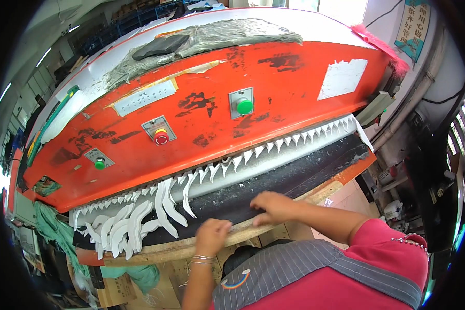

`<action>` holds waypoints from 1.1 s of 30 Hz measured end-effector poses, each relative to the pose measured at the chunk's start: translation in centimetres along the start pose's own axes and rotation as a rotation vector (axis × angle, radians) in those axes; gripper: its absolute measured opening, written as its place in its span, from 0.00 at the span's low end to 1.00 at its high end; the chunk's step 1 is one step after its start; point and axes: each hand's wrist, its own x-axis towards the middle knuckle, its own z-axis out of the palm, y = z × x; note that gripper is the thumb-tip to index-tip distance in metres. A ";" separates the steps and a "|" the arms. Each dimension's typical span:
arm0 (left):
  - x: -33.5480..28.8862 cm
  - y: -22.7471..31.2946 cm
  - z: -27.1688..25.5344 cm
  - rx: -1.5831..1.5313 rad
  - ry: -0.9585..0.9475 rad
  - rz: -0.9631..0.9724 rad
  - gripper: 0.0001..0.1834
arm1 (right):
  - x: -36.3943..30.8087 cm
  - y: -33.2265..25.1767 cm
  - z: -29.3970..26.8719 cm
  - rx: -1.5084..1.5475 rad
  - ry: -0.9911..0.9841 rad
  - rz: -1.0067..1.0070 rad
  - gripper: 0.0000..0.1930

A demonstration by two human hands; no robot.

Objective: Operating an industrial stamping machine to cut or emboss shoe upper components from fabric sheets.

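My left hand (213, 236) is over the front edge of the black ledge, its fingers curled in. Whatever it may hold does not show. To its right, my right hand (275, 207) hovers by the same edge with fingers bent and apart, holding nothing I can see. Several curved white foam-like strips (134, 227) lie heaped on the left of the black ledge (258, 188), and some longer strips hang toward my left hand. Behind them, a white sheet (232, 178) with a row of pointed, tooth-like cuts runs along the foot of the red machine (201, 124).
The machine's front carries a red push button (161, 137) and green ones, one of them (244, 106) near the middle. Green netting (57, 230) hangs at the left end. A worn wooden rail (243, 235) edges the ledge. Pink fluffy material (385, 49) sits at the top right.
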 end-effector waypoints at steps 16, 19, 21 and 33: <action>-4.2 -0.2 10.2 0.422 0.355 0.034 0.14 | -3.3 4.3 5.8 -0.274 -0.201 -0.275 0.23; -6.7 -3.1 12.2 0.467 0.372 0.011 0.13 | -0.2 4.3 3.9 0.049 -0.220 0.103 0.27; -7.1 -3.9 13.2 0.439 0.413 0.039 0.11 | 3.0 7.9 3.5 0.081 0.125 0.250 0.28; -13.1 -0.4 19.0 0.378 0.531 0.037 0.15 | 10.0 18.2 2.6 0.116 0.600 0.087 0.21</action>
